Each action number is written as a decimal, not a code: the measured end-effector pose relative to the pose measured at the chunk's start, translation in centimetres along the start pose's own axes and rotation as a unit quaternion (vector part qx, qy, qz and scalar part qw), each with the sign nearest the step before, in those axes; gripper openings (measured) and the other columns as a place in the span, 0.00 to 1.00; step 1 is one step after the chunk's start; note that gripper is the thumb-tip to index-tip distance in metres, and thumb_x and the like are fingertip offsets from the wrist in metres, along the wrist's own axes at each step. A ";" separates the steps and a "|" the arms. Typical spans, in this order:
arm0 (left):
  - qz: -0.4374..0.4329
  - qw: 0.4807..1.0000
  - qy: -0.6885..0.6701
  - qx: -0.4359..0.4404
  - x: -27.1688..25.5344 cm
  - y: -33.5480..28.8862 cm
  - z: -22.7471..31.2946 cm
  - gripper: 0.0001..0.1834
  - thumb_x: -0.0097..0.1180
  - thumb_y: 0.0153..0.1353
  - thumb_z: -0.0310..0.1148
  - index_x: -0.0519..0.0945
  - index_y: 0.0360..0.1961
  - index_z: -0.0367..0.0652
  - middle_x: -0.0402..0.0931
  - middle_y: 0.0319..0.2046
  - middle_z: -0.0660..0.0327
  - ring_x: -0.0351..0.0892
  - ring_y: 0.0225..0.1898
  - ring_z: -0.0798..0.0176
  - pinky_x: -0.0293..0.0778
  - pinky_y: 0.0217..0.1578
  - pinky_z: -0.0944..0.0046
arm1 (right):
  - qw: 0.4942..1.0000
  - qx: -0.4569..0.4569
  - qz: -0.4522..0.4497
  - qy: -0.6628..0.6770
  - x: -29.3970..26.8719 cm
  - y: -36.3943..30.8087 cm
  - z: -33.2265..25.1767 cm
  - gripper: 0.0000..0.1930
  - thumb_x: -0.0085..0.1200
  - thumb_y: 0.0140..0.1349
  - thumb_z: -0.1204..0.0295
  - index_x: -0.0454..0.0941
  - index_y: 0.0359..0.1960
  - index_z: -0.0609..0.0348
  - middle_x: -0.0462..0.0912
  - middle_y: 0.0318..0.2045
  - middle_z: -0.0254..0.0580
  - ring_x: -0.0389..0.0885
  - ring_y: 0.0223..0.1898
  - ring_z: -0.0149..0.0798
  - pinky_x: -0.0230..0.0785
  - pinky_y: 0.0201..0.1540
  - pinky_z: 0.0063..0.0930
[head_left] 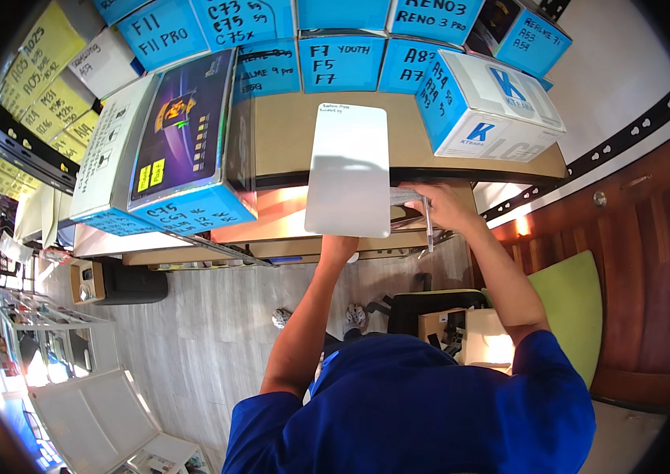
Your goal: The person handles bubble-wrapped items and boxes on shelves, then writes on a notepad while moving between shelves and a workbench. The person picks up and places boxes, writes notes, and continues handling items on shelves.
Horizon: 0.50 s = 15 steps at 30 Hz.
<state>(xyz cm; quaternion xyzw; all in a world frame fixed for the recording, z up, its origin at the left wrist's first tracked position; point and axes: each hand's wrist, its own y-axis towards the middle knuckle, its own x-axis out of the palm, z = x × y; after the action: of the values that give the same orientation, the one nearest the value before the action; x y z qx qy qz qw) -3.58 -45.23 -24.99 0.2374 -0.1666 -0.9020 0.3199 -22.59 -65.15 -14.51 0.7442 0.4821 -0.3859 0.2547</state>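
My left hand (pixel 339 248) meets the lower edge of a smooth, round-cornered white panel (pixel 348 174); I cannot tell how far its hidden fingers close. My right hand (pixel 443 205) curls round a flat grey bundle (pixel 405 194) just beside the panel. Beyond, blue-faced cardboard boxes (pixel 493 103) stand on a tan shelf (pixel 283 134).
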 end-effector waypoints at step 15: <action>-0.007 0.982 -0.151 -0.115 1.0 0.5 -1.0 0.25 0.50 0.80 0.57 0.76 0.46 0.42 0.75 0.37 0.65 0.74 0.38 0.67 0.74 0.40 0.62 | 0.976 -0.019 0.163 -0.146 -0.9 -3.7 -3.5 0.22 0.67 0.65 0.55 0.84 0.57 0.52 0.86 0.41 0.51 0.84 0.53 0.56 0.76 0.53 0.46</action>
<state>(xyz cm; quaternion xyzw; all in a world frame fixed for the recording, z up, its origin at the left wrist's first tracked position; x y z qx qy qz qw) -3.42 -46.42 -25.92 0.0611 -0.1066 -0.9427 0.3101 -25.07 -61.52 -11.82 0.7434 0.3196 -0.4342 0.3958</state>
